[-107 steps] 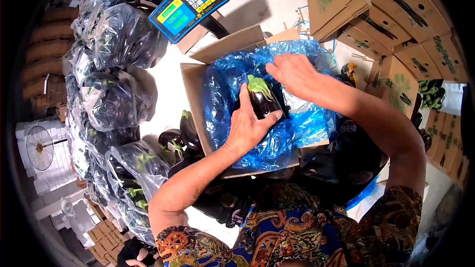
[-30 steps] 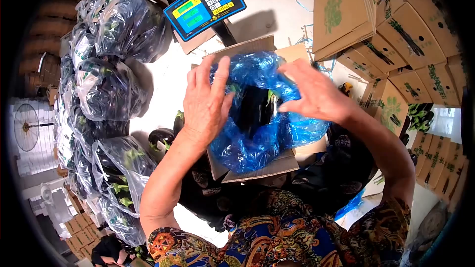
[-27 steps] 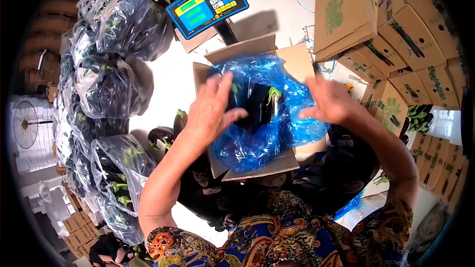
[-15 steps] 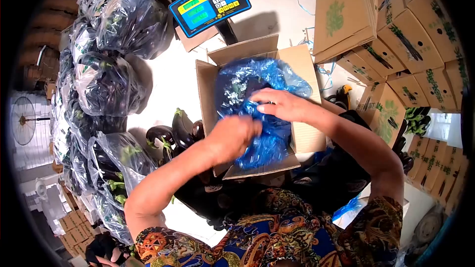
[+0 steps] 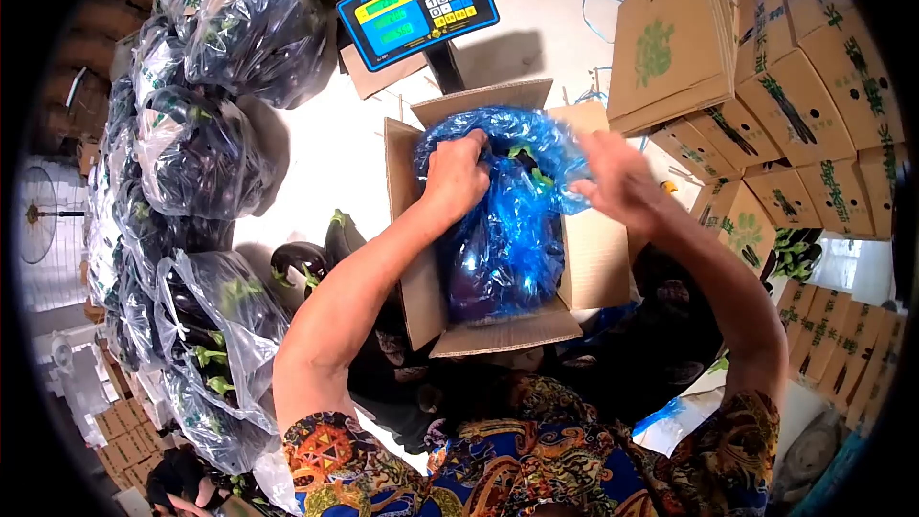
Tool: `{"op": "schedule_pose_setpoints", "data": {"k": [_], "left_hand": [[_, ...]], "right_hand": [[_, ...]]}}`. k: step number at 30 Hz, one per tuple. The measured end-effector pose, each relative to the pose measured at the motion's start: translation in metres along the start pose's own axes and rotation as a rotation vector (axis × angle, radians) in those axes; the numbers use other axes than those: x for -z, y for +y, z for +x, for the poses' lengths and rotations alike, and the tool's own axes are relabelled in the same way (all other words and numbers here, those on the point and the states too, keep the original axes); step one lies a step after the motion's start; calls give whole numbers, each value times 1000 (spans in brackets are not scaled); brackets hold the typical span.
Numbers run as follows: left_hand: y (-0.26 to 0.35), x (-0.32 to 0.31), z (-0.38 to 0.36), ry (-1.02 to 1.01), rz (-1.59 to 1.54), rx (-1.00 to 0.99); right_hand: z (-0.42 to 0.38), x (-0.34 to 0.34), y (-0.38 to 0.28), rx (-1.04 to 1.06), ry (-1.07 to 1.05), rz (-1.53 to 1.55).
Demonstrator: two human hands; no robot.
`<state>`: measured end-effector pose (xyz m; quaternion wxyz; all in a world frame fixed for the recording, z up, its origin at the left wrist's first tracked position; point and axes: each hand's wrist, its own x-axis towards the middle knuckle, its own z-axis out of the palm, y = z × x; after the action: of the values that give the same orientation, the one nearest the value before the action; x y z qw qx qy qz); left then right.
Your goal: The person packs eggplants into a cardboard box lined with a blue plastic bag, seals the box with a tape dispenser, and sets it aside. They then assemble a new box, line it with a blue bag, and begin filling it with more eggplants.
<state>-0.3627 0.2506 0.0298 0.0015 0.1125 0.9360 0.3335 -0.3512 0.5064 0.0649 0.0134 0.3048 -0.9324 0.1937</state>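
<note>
Head view, single frame.

Item 1: blue plastic bag (image 5: 507, 230) of eggplants, sitting in an open cardboard box (image 5: 593, 258) at frame centre. Long axis runs 12 to 6 o'clock; the gathered mouth points toward 12 o'clock, the full rounded end toward 6. A green eggplant stem shows near the mouth.

Item 2: left hand (image 5: 457, 175), fingers curled tight on the bunched bag top at its 11 o'clock corner.

Item 3: right hand (image 5: 617, 182), at the bag's 2 o'clock edge, fingers pinching the film; motion blur hides the exact hold.

Change from half a second earlier: the hands then lay over the bag's middle, left fist low, right palm flat. Both now sit at the mouth, and the film is drawn up smooth over the load. 3.6 s ago the liner lay spread wide with an eggplant exposed.

Surroundings: scale display (image 5: 417, 10) at 12 o'clock; clear sacks of eggplants (image 5: 220, 134) stacked from 9 to 11 o'clock; loose eggplants (image 5: 316, 254) on the floor at 9 o'clock; flat printed cartons (image 5: 766, 67) piled at 2 o'clock. The person's forearms cross the box's near flaps.
</note>
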Motion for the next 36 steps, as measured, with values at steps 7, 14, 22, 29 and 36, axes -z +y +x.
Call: {"op": "schedule_pose_setpoints", "data": {"k": [7,14,22,29,36], "left_hand": [[9,2,2,81,-4,-39],[-9,-26,36,-114,186,299],[50,60,25,-70,89,-233],[-19,-5,8,-720,462,37],[-11,-2,6,-812,558,20]], "right_hand": [[0,-66,-80,379,-175,124],[28,-58,-74,256,-376,-72],[95,-104,-64,56,-447,-13],[97,-85,-75,21,-841,-252],[41,-46,-54,114,11,82]]}}
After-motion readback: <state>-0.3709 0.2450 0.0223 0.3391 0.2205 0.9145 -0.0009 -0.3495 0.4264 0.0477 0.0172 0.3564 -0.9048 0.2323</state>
